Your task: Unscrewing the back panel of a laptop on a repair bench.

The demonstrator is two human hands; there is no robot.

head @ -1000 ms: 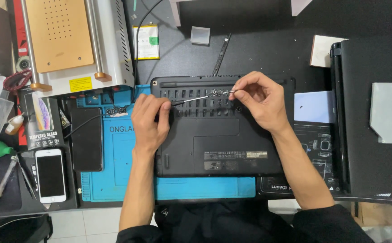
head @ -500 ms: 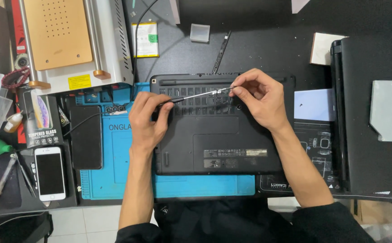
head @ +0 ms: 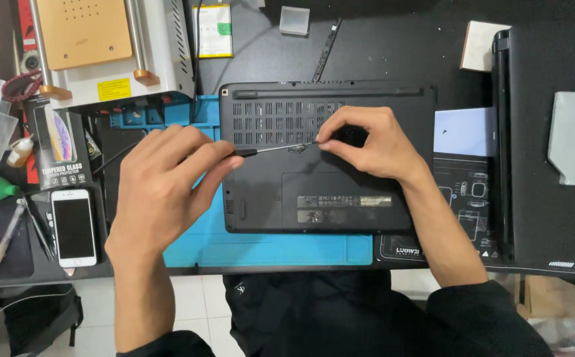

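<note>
- The desk point(head: 393, 46) carried a black laptop point(head: 327, 205), lying bottom-up on a blue mat point(head: 268, 248), near the front edge.
- Its base cover was still on, so I judged the opening barely begun.
- The left hand point(head: 162, 192) had its grip closed on a thin screwdriver point(head: 271, 150).
- The right hand point(head: 367, 142) pinched the tip against the vent grille.
- No container's contents showed clearly.

Single head-worn view, looking straight down, close over the workbench point(head: 380, 39)
</note>
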